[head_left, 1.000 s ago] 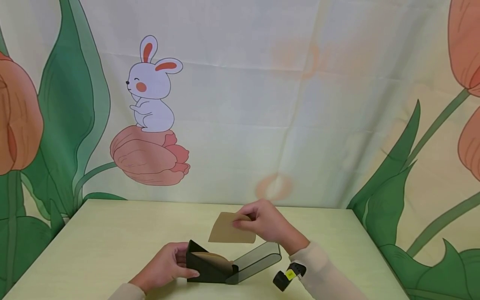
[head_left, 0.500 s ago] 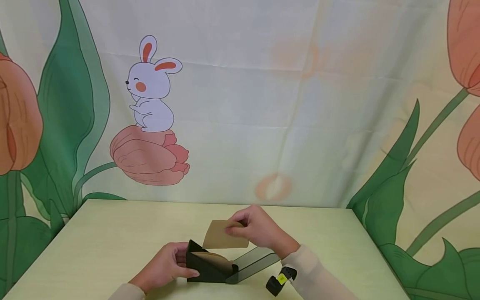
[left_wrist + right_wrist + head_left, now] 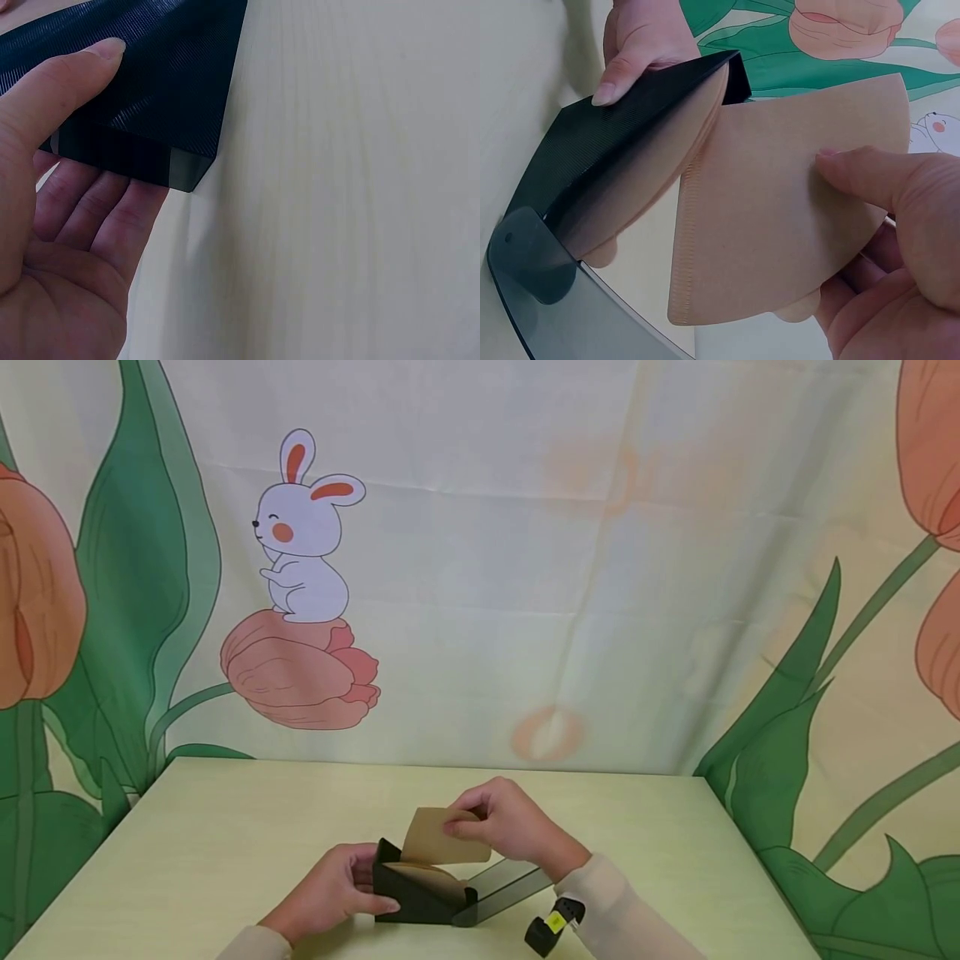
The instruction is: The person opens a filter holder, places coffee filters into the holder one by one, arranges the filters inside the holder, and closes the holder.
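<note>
A black filter box [image 3: 416, 897] stands on the table, its smoky see-through lid [image 3: 517, 883] swung out to the right. My left hand [image 3: 337, 885] grips the box's left end, thumb on the ribbed front face [image 3: 165, 82] and fingers behind. Inside lies a stack of brown paper coffee filters [image 3: 641, 187], their curved edges showing. Between thumb and fingers of my right hand [image 3: 513, 827] is a single coffee filter [image 3: 435, 839], held just behind and above the box. Its crimped edge faces the stack in the right wrist view, and a small tab [image 3: 799, 307] sticks out below.
A pale wood-grain table [image 3: 262, 802] lies under everything. Behind it hangs a cloth backdrop [image 3: 465, 568] printed with a rabbit and tulips. A black strap device with a yellow label [image 3: 555, 922] hangs from my right wrist, near the lid.
My right hand has moved left and down with the coffee filter, bringing it close over the box's back edge. The left hand and the box have stayed put.
</note>
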Demonstrator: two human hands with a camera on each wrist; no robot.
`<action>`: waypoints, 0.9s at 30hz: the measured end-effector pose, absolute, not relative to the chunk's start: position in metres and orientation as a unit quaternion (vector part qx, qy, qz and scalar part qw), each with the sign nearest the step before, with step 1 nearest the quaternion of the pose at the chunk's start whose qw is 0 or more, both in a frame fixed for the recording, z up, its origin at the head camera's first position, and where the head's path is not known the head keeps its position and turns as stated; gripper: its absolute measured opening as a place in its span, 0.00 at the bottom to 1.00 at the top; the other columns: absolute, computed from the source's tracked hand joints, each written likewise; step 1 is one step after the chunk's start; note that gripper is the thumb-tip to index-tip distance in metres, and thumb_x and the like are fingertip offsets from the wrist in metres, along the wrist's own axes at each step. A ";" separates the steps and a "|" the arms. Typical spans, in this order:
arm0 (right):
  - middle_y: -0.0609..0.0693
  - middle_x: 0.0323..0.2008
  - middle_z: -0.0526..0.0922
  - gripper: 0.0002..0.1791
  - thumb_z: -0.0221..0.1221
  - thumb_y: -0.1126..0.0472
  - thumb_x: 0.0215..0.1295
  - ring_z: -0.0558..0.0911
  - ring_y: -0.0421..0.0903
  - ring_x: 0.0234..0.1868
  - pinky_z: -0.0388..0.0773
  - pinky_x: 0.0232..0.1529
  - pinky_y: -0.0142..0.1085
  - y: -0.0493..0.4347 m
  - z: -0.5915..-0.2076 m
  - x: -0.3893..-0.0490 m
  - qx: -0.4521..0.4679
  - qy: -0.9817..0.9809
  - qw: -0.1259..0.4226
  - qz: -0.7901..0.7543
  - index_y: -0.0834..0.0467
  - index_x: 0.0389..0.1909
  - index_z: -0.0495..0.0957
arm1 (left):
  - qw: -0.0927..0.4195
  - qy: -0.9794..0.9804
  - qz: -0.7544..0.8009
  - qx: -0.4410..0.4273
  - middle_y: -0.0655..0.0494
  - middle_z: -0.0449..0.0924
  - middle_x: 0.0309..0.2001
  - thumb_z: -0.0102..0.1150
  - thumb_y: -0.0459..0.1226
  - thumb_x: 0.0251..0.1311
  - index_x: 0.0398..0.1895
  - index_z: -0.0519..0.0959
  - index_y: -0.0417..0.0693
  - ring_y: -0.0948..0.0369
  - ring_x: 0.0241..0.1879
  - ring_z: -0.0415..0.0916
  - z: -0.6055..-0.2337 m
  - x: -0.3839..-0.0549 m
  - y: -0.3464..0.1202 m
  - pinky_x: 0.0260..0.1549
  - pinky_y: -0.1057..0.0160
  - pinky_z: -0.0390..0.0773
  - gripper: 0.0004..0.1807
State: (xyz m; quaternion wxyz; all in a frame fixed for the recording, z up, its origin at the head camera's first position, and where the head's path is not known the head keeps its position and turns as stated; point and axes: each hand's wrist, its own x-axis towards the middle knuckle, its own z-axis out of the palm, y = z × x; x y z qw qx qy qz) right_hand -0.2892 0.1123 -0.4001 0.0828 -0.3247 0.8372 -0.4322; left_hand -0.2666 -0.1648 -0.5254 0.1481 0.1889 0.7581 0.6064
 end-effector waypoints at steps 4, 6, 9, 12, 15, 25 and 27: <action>0.49 0.34 0.91 0.03 0.70 0.63 0.64 0.78 0.35 0.27 0.77 0.30 0.28 0.109 -0.402 -0.288 -0.327 0.837 0.089 -0.430 0.55 0.36 0.91 | 0.149 0.760 0.605 0.186 0.48 0.88 0.50 0.80 0.39 0.51 0.57 0.81 0.41 0.56 0.46 0.87 -0.525 -0.267 -0.165 0.47 0.64 0.85 0.30; 0.49 0.33 0.91 0.03 0.70 0.63 0.64 0.76 0.34 0.26 0.75 0.29 0.27 0.107 -0.403 -0.287 -0.329 0.837 0.094 -0.428 0.55 0.36 0.91 | 0.151 0.759 0.606 0.186 0.49 0.88 0.50 0.80 0.39 0.51 0.57 0.81 0.41 0.57 0.46 0.87 -0.525 -0.267 -0.165 0.47 0.64 0.85 0.30; 0.49 0.33 0.90 0.03 0.69 0.63 0.65 0.74 0.33 0.25 0.73 0.28 0.27 0.106 -0.405 -0.286 -0.330 0.837 0.100 -0.425 0.56 0.36 0.91 | 0.152 0.755 0.610 0.188 0.47 0.88 0.50 0.80 0.38 0.51 0.57 0.81 0.40 0.56 0.46 0.87 -0.526 -0.267 -0.165 0.47 0.64 0.85 0.30; 0.47 0.32 0.90 0.03 0.69 0.63 0.65 0.73 0.32 0.24 0.72 0.28 0.26 0.104 -0.407 -0.286 -0.330 0.841 0.101 -0.416 0.55 0.36 0.91 | 0.152 0.753 0.612 0.188 0.47 0.88 0.50 0.80 0.37 0.51 0.57 0.81 0.40 0.55 0.46 0.87 -0.526 -0.267 -0.165 0.46 0.64 0.85 0.30; 0.47 0.31 0.89 0.03 0.69 0.63 0.65 0.72 0.32 0.23 0.71 0.27 0.26 0.103 -0.409 -0.286 -0.332 0.843 0.101 -0.412 0.55 0.35 0.91 | 0.150 0.757 0.607 0.187 0.48 0.88 0.49 0.80 0.38 0.51 0.57 0.81 0.41 0.56 0.46 0.87 -0.526 -0.267 -0.165 0.46 0.65 0.85 0.30; 0.46 0.30 0.89 0.03 0.68 0.62 0.67 0.71 0.32 0.22 0.68 0.26 0.26 0.100 -0.418 -0.287 -0.342 0.847 0.108 -0.393 0.53 0.35 0.90 | 0.149 0.753 0.611 0.194 0.48 0.89 0.48 0.80 0.38 0.51 0.57 0.81 0.41 0.56 0.45 0.87 -0.526 -0.266 -0.165 0.45 0.66 0.85 0.29; 0.44 0.30 0.89 0.03 0.68 0.62 0.66 0.71 0.32 0.22 0.67 0.26 0.26 0.099 -0.420 -0.288 -0.345 0.847 0.105 -0.390 0.53 0.35 0.91 | 0.149 0.751 0.613 0.195 0.48 0.89 0.48 0.80 0.38 0.51 0.57 0.81 0.41 0.55 0.45 0.87 -0.526 -0.266 -0.165 0.45 0.66 0.85 0.29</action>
